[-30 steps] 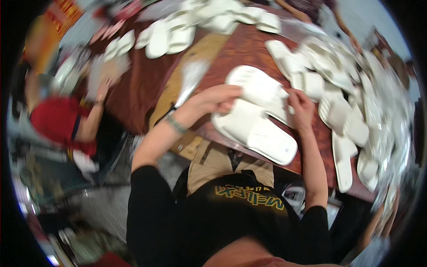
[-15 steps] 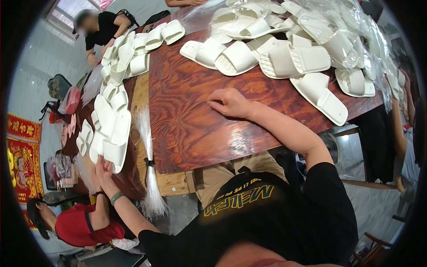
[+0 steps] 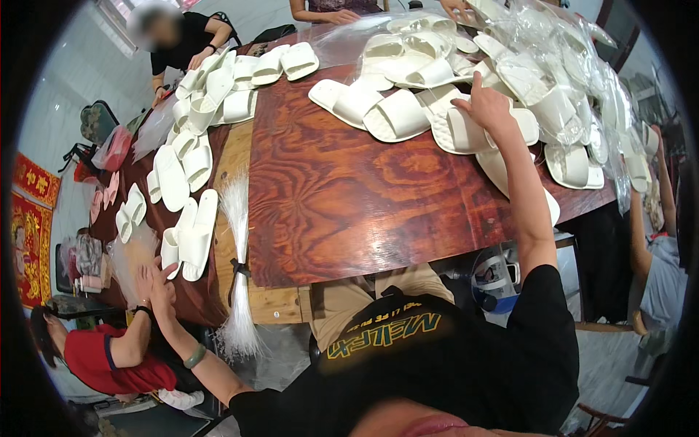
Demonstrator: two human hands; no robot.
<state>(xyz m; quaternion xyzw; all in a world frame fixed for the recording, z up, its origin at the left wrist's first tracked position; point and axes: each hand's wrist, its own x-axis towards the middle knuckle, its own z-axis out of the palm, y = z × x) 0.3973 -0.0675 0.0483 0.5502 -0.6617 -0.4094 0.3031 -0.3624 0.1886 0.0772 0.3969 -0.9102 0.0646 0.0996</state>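
Note:
My right hand (image 3: 489,109) reaches over the row of white slippers at the far right of the table. Its forefinger and thumb are stretched apart, and nothing shows between them. Beneath it lies a white slipper (image 3: 456,133), partly covered by the hand; whether they touch I cannot tell. At the left, my left hand (image 3: 164,293) has its fingers extended, close to the heel of a white slipper (image 3: 170,250) and right beside a co-worker's hand (image 3: 143,284). Another white slipper (image 3: 195,247) lies next to that one.
A reddish wooden board (image 3: 349,211) covers the tabletop. Beside it lies a bundle of clear strands (image 3: 240,291) tied in black. More slippers in clear plastic (image 3: 568,109) are heaped at the far right. Several co-workers sit around, one in a red shirt (image 3: 91,357) close at the left.
My right hand has moved from above the bare board, far and right, to the slippers, its fingers now spread. My left hand has shifted slightly nearer me. Slippers at the left have been rearranged.

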